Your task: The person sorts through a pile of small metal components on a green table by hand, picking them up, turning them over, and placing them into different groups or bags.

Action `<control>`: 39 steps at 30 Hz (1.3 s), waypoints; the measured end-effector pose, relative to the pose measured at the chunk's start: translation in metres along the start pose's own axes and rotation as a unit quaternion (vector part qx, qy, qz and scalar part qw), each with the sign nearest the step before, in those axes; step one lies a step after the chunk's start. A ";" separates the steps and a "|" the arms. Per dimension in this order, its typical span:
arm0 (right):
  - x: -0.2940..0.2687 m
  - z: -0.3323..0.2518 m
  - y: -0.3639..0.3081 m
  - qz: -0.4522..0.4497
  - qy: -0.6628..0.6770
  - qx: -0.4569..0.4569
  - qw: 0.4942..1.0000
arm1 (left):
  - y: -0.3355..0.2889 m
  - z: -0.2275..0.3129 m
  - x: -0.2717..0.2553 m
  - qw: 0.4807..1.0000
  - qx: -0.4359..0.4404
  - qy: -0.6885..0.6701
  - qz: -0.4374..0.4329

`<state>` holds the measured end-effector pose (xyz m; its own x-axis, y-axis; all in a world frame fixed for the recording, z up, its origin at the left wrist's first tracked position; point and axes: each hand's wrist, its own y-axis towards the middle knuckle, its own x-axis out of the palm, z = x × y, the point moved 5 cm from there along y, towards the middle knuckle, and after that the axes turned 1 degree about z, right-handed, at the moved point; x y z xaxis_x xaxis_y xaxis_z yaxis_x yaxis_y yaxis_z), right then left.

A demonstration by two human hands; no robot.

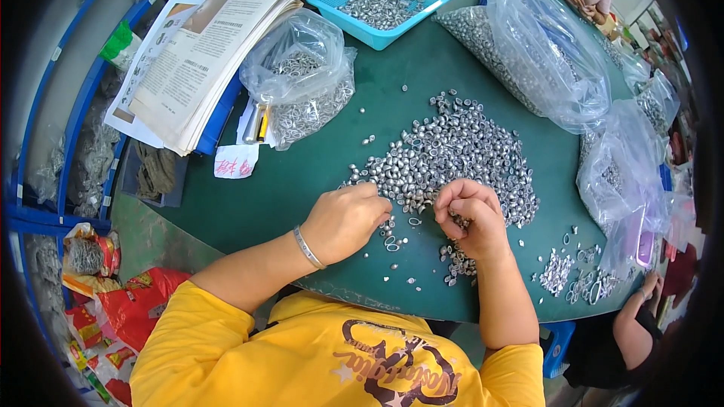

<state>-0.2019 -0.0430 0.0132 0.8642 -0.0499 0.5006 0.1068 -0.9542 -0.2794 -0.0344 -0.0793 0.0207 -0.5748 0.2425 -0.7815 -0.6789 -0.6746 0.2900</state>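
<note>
A broad heap of small silver-grey metal pieces [460,143], rounded and cup-like, lies on the green tabletop [302,181]. At its near left edge is my left hand [343,222], fingers curled and pressed together; whatever they hold is hidden. My right hand [479,218] is raised at the near side of the heap, thumb and fingers bent into a pinch. Anything between those fingertips is too small to make out. Between my hands lie a few loose rings [391,243]. Below my right hand sits a smaller cluster of metal pieces [457,265].
A light blue basket [377,36] with metal parts stands at the back. Clear plastic bags of parts, one at left [313,109] and one at right [520,53], flank the heap. Papers [204,53] lie left. Small parts [556,271] sit near right. Two other people are at right.
</note>
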 end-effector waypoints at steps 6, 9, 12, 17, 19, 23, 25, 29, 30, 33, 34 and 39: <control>0.033 0.006 -0.001 0.050 -0.611 -0.298 0.732 | 0.001 -0.001 0.001 1.000 -0.006 -0.019 0.009; 0.037 0.010 -0.001 0.063 -0.665 -0.284 0.687 | 0.002 -0.003 0.002 1.000 0.012 -0.016 0.012; 0.032 0.008 0.001 0.061 -0.639 -0.338 0.688 | 0.007 -0.010 -0.006 0.980 -0.062 -0.190 0.010; 0.000 0.003 0.004 -0.022 0.098 -0.031 0.994 | 0.007 -0.040 -0.005 0.594 -0.270 -0.758 -0.009; 0.000 0.000 0.004 0.039 -0.102 -0.050 0.993 | 0.007 -0.038 -0.003 0.804 -0.235 -0.547 0.010; 0.027 0.001 -0.001 0.058 -0.584 -0.231 0.776 | 0.009 -0.013 -0.005 0.995 -0.014 -0.089 0.053; 0.032 0.010 -0.004 0.063 -0.659 -0.274 0.698 | 0.007 -0.011 0.000 0.997 0.007 -0.052 0.053; 0.034 0.013 -0.003 0.041 -0.704 -0.258 0.660 | 0.010 -0.010 -0.003 0.995 -0.014 -0.089 0.050; 0.032 0.012 -0.001 0.042 -0.704 -0.258 0.660 | 0.011 -0.013 -0.005 0.986 -0.037 -0.153 0.054; 0.017 0.006 0.002 0.025 -0.442 -0.125 0.888 | 0.007 -0.028 -0.004 0.827 -0.263 -0.494 0.045; 0.009 0.007 0.001 0.012 -0.322 -0.129 0.938 | 0.006 -0.035 -0.001 0.763 -0.241 -0.598 0.049; 0.004 -0.004 0.003 -0.072 0.261 -0.018 0.962 | 0.000 -0.040 0.004 0.679 -0.353 -0.644 -0.027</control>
<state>-0.2004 -0.0470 0.0179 0.4756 -0.0485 0.8783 0.1823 -0.9714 -0.1523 -0.0189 -0.1064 -0.0045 -0.7890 0.3820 0.4812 -0.5880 -0.6966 -0.4112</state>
